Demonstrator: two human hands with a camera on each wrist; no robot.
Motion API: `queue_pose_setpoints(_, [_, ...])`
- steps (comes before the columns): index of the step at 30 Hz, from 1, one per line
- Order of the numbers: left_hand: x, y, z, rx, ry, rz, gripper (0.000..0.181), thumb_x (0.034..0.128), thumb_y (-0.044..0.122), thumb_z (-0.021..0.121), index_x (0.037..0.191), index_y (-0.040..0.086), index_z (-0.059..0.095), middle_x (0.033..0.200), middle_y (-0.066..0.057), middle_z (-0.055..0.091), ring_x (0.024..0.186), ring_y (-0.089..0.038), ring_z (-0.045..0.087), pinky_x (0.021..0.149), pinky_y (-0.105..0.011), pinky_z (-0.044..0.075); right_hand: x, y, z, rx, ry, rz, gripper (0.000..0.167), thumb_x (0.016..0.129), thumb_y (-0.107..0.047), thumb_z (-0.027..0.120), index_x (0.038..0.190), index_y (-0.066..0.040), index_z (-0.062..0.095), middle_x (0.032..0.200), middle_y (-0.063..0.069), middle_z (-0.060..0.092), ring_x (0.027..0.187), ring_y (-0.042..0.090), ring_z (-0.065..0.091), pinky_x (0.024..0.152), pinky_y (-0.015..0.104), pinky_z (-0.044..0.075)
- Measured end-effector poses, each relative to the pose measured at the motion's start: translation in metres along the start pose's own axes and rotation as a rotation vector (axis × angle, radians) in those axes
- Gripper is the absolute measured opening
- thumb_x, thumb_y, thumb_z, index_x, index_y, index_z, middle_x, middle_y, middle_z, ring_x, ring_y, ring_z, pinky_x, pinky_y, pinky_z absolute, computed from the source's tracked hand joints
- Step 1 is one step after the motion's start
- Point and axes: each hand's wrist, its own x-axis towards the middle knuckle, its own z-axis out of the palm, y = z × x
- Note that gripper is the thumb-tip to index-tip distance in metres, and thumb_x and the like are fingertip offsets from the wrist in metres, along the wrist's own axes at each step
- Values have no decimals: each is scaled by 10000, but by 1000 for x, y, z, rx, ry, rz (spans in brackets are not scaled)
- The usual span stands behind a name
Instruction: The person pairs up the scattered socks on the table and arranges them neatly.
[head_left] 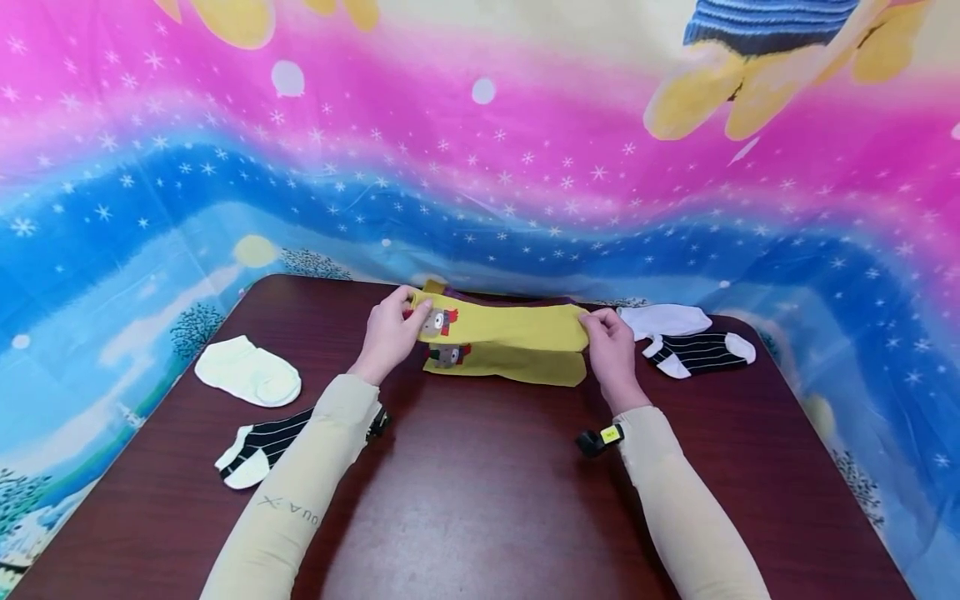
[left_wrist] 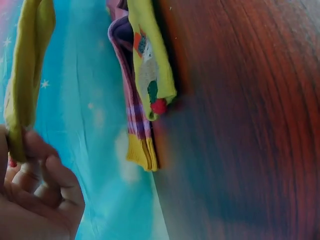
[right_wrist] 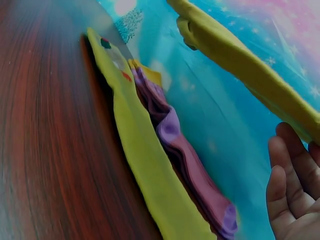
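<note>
A yellow sock [head_left: 517, 325] with a bear picture is stretched sideways, raised above the table. My left hand [head_left: 386, 333] pinches its end beside the bear; my right hand [head_left: 611, 354] pinches the other end. Below it a second yellow sock [head_left: 525, 371] with a bear lies flat. In the left wrist view, the left hand [left_wrist: 45, 195] has thumb and fingers on the raised sock's end. Purple socks [right_wrist: 195, 165] with yellow cuffs lie behind the flat sock, mostly hidden in the head view. The right wrist view cuts off the right fingertips' grip at its edge.
White socks [head_left: 247, 371] and a black striped sock [head_left: 273, 442] lie at the left, the latter partly under my forearm. Another white sock [head_left: 667, 319] and a black striped sock [head_left: 701, 352] lie at the right. A patterned cloth [head_left: 480, 192] hangs behind the table [head_left: 480, 492].
</note>
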Motion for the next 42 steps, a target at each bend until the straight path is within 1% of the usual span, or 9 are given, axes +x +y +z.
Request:
queue_pose_setpoints(6, [0, -3, 3, 30, -57, -5, 271, 1051, 282, 597, 1233, 87, 645, 886, -106, 692, 648, -243, 534, 611, -368, 452, 1, 6, -7, -31, -6, 20, 246, 1014, -282, 629, 941, -52, 582, 862, 37, 625, 742, 160, 579, 745, 381, 539])
queue_pose_setpoints(12, [0, -5, 7, 30, -150, -10, 312, 1084, 218, 510, 1329, 54, 613, 922, -122, 641, 698, -230, 578, 637, -358, 512, 2, 11, -12, -41, -13, 37, 247, 1017, -281, 625, 965, -43, 591, 904, 36, 622, 759, 146, 587, 785, 409, 552])
queue_pose_setpoints(17, [-3, -6, 11, 7, -231, -28, 369, 1101, 142, 421, 1436, 46, 539, 873, -130, 590, 650, -261, 612, 603, -339, 560, 2, 15, -13, -53, -20, 63, 252, 1013, -276, 631, 974, -28, 602, 921, 45, 625, 750, 140, 597, 796, 427, 560])
queue_pose_setpoints(24, [-5, -11, 19, 79, -299, -30, 414, 1102, 108, 365, 1490, 26, 484, 754, -93, 531, 502, -178, 459, 567, -353, 448, 3, 24, -18, -174, -51, 116, 269, 1015, -294, 614, 1014, -25, 610, 955, 86, 602, 745, 160, 594, 754, 378, 568])
queue_pose_setpoints(27, [-6, -11, 21, 92, -322, -40, 418, 1095, 93, 375, 1494, 18, 474, 785, -87, 532, 518, -162, 431, 596, -358, 427, 3, 28, -20, -237, -69, 138, 289, 1018, -320, 612, 1042, -32, 621, 962, 101, 591, 724, 183, 591, 700, 333, 559])
queue_pose_setpoints(33, [-5, -12, 26, 109, -351, -37, 427, 1082, 73, 386, 1497, 4, 462, 858, -127, 560, 585, -176, 460, 679, -376, 435, 3, 33, -26, -306, -98, 165, 351, 1024, -374, 595, 1101, -33, 631, 1016, 129, 605, 726, 203, 608, 642, 272, 521])
queue_pose_setpoints(36, [-5, -13, 28, 115, -355, -37, 425, 1084, 81, 409, 1501, 13, 459, 1005, -160, 621, 617, -183, 490, 701, -377, 446, 3, 34, -27, -325, -123, 173, 381, 1025, -395, 587, 1126, -30, 634, 1060, 135, 607, 739, 210, 619, 645, 274, 515])
queue_pose_setpoints(40, [-5, -16, 29, 127, -360, -52, 463, 1056, 80, 512, 1512, 32, 445, 1115, -164, 642, 707, -212, 539, 710, -373, 460, 2, 34, -27, -369, -167, 179, 383, 1018, -381, 601, 1152, -24, 639, 1093, 148, 620, 767, 218, 632, 656, 288, 512])
queue_pose_setpoints(42, [-5, -17, 28, 135, -369, -62, 507, 1028, 82, 577, 1514, 34, 441, 1079, -162, 640, 774, -236, 555, 725, -379, 465, 2, 33, -27, -396, -194, 180, 378, 1008, -363, 626, 1167, -21, 630, 1093, 148, 640, 782, 225, 640, 663, 298, 511])
